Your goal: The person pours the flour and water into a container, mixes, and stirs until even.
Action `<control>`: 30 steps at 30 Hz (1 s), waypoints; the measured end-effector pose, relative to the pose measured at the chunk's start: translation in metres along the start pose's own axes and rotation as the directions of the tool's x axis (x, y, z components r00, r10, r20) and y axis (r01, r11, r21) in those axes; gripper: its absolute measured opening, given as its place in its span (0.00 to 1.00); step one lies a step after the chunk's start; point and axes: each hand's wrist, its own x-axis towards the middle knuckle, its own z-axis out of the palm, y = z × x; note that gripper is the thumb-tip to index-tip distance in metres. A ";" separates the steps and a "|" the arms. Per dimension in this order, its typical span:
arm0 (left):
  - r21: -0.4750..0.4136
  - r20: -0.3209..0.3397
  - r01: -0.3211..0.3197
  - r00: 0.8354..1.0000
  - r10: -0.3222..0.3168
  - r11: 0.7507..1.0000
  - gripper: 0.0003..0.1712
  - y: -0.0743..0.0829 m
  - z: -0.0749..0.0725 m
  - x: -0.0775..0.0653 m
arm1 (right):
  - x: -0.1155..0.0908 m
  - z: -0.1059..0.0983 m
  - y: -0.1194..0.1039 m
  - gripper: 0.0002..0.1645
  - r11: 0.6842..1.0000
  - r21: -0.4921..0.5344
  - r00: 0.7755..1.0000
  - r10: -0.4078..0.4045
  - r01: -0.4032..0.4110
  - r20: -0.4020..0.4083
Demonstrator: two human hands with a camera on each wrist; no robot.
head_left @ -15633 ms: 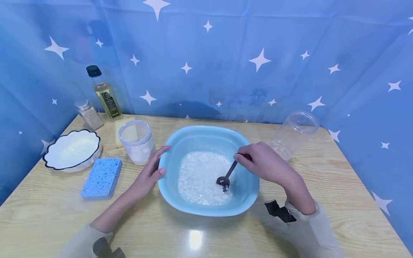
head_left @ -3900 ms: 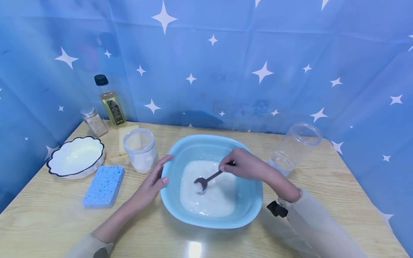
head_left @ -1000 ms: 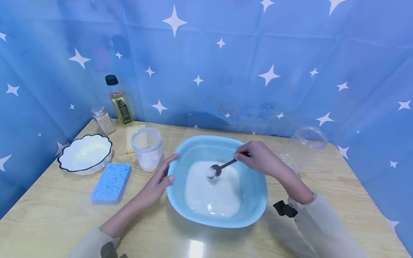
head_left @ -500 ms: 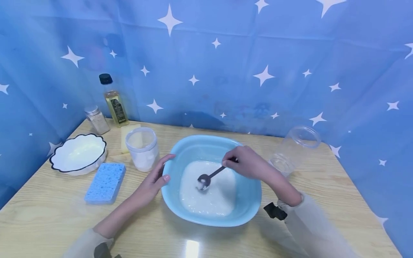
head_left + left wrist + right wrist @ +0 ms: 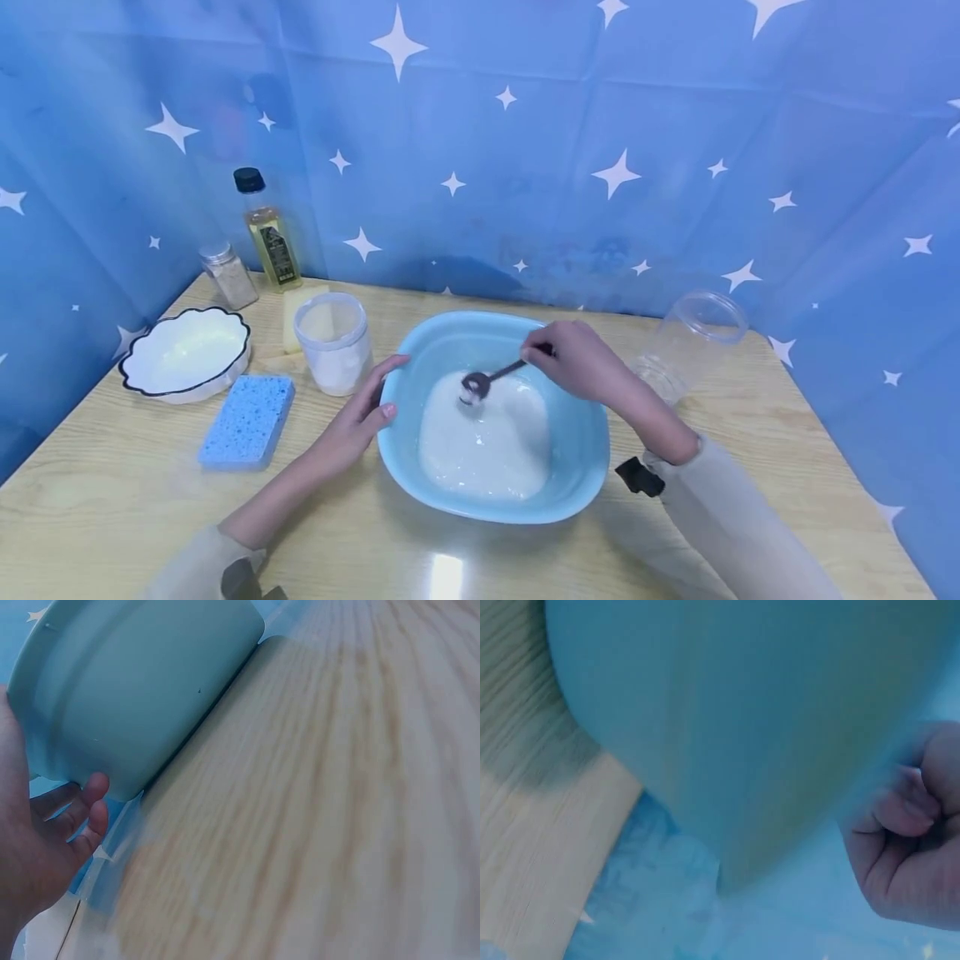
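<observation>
A light blue plastic basin on the table holds a smooth white, milky mixture. My left hand grips its left side, thumb and index finger at the rim; other fingers bend against the outer wall in the left wrist view. Over the basin's right side, my right hand pinches the handle of a dark brown spoon. Its bowl dips into the mixture toward the back, with some white on it. The right wrist view shows curled fingers beyond the basin wall, the spoon hidden.
Left of the basin are a tub of white powder, a blue sponge, a white scalloped dish, a pale yellow block, a shaker jar and an oil bottle. A clear jar stands back right.
The white contents, lumpy at first, are now smooth and liquid. My right hand has moved the spoon about in them, lately toward the back. My left hand has stayed at the rim.
</observation>
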 end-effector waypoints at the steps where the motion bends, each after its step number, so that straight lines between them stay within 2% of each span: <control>1: -0.002 -0.001 -0.007 1.000 0.007 1.000 0.31 0.000 0.000 0.000 | 0.005 0.002 -0.002 0.10 1.000 0.007 1.000 -0.008 0.008 -0.013; 4: -0.008 -0.006 -0.020 1.000 0.020 1.000 0.32 0.000 0.001 0.000 | 0.019 0.010 -0.006 0.11 0.998 -0.018 0.998 -0.054 0.054 -0.028; 7: -0.009 -0.011 -0.021 1.000 0.021 1.000 0.32 0.000 0.002 -0.001 | 0.023 0.017 -0.003 0.15 0.995 -0.053 0.996 -0.085 0.085 -0.001; 11: -0.008 -0.008 -0.004 1.000 0.004 1.000 0.31 0.001 0.002 -0.001 | 0.014 0.016 0.005 0.21 0.997 -0.060 0.997 -0.038 0.042 0.069; 15: -0.012 -0.003 0.016 1.000 -0.016 1.000 0.31 0.002 -0.001 0.000 | 0.003 0.011 0.008 0.17 0.999 -0.054 0.994 -0.002 0.008 0.113; 22: 0.000 -0.005 0.025 1.000 -0.025 1.000 0.31 0.001 -0.001 0.001 | -0.007 0.003 0.003 0.14 0.997 0.027 0.974 -0.070 0.066 0.215; 27: 0.001 -0.004 0.011 1.000 -0.011 1.000 0.31 0.002 0.001 0.001 | -0.009 0.007 -0.005 0.12 0.989 0.123 0.983 -0.101 0.083 0.150; 30: 0.006 -0.007 0.001 1.000 -0.001 1.000 0.31 0.002 0.002 0.000 | -0.009 0.018 -0.012 0.12 0.977 0.173 0.975 -0.153 0.125 0.160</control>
